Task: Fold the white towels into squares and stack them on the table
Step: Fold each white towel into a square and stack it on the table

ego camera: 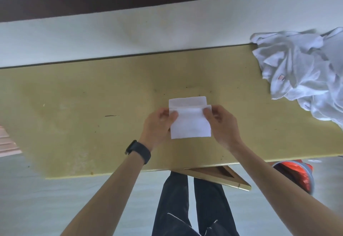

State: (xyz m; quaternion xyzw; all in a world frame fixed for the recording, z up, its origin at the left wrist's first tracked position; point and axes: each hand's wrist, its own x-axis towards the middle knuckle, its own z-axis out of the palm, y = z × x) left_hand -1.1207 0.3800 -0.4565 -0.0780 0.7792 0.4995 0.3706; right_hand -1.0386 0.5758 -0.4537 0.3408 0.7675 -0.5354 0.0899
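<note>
Lying flat, towel [190, 122] folded small, white, rectangular.

The bare yellowish wooden table [78, 105] lies open at the left of the frame; a crumpled heap of white towels [304, 72] blocks the upper right.

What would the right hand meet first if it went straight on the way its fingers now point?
The folded white towel that the right hand pinches. Its fingers point inward across it, so next would likely come the left hand gripping the opposite edge. Depth is hard to judge.
</note>
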